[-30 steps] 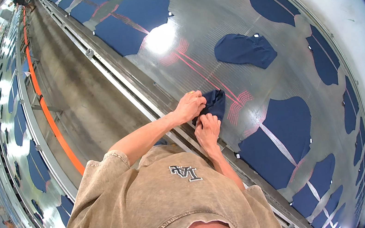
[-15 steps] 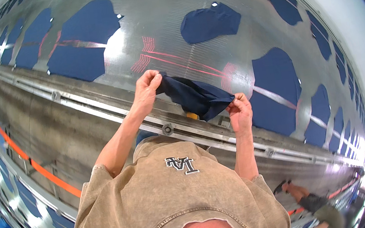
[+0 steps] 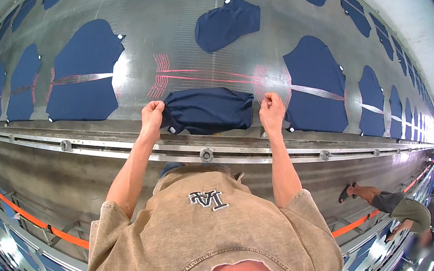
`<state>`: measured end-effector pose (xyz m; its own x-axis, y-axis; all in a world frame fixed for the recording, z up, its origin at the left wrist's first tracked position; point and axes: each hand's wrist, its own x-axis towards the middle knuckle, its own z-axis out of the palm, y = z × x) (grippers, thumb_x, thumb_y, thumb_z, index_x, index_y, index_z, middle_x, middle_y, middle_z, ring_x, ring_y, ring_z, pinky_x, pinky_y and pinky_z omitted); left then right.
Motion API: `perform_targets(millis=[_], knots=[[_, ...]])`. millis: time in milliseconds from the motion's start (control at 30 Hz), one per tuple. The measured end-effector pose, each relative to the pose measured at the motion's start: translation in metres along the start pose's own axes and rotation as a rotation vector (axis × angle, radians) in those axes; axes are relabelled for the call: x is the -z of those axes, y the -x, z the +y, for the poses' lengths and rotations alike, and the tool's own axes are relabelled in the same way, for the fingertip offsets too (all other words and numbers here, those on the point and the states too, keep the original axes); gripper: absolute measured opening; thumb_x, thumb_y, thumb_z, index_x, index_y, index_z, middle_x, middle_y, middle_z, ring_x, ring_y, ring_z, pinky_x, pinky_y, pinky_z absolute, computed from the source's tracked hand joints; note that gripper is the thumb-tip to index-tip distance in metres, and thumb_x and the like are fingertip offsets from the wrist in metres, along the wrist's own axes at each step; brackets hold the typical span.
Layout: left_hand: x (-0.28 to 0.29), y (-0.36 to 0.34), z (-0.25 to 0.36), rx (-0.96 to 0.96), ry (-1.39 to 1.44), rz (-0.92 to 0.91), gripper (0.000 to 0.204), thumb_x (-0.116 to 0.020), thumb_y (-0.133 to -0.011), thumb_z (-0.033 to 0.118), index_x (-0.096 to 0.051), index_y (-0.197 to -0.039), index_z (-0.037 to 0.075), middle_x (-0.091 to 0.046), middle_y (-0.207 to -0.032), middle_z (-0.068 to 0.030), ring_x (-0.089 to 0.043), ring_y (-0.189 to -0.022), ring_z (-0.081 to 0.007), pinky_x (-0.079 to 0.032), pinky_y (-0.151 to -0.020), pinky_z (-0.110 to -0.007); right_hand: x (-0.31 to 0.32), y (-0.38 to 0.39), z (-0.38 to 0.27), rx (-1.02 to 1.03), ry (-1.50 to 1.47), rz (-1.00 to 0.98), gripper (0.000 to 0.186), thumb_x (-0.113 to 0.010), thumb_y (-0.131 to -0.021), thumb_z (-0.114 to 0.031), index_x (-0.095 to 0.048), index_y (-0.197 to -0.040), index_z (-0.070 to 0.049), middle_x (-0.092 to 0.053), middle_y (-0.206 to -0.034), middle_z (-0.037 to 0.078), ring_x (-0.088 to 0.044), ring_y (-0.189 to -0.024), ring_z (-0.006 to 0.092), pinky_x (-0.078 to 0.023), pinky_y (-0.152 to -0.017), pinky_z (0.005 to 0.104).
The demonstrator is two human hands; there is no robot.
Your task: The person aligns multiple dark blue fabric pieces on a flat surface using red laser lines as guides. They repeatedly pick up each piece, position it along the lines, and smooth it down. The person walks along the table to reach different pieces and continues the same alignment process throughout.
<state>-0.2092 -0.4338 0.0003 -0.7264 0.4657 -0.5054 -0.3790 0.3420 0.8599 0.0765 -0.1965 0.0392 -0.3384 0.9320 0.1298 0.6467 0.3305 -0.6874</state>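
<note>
A rumpled navy fabric piece (image 3: 208, 109) lies crosswise on the long grey table (image 3: 133, 92) at its near edge, with a small white tab at its lower left. My left hand (image 3: 153, 121) pinches its left corner. My right hand (image 3: 272, 112) is closed just beside its right end; whether anything is between those fingertips I cannot make out. Beyond the fabric, pink lines mark the table, and a second loose navy piece (image 3: 226, 26) lies farther back.
Flat navy panels (image 3: 83, 93) line the table on both sides. A metal rail (image 3: 242, 157) runs along the near edge. Behind me are a concrete aisle, an orange strip (image 3: 40, 218) and another long table. Another person (image 3: 405, 209) stands in the aisle at the lower right.
The bunched fabric I lifted between both hands is now spread lower and flatter on the table. My hands moved apart, then down toward the near edge. The view has turned.
</note>
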Motion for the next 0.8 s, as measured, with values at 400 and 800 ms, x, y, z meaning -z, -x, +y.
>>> perform_targets(millis=[400, 800], knots=[[-0.034, 0.030, 0.038, -0.252, -0.729, 0.130, 0.042, -0.081, -0.077, 0.022, -0.068, -0.109, -0.003, -0.073, -0.096, -0.0198, -0.070, -0.092, -0.0316, -0.052, -0.083, -0.042, -0.028, 0.018, -0.015, 0.149, 0.192, 0.000, 0.031, -0.077, -0.082, -0.028, -0.064, -0.100, -0.006, -0.062, -0.094, 0.012, -0.057, -0.091, 0.0321, -0.042, -0.085, 0.0453], [-0.021, 0.018, 0.040, -0.259, -0.170, 0.015, 0.020, -0.064, -0.096, 0.020, -0.068, -0.095, 0.001, -0.062, -0.079, 0.0038, -0.052, -0.072, -0.0070, -0.043, -0.068, -0.026, 0.010, 0.001, 0.007, -0.370, -0.673, -0.209, 0.012, -0.070, -0.079, -0.011, -0.073, -0.084, 0.000, -0.069, -0.076, 0.004, -0.061, -0.070, 0.0137, -0.044, -0.067, 0.0268]])
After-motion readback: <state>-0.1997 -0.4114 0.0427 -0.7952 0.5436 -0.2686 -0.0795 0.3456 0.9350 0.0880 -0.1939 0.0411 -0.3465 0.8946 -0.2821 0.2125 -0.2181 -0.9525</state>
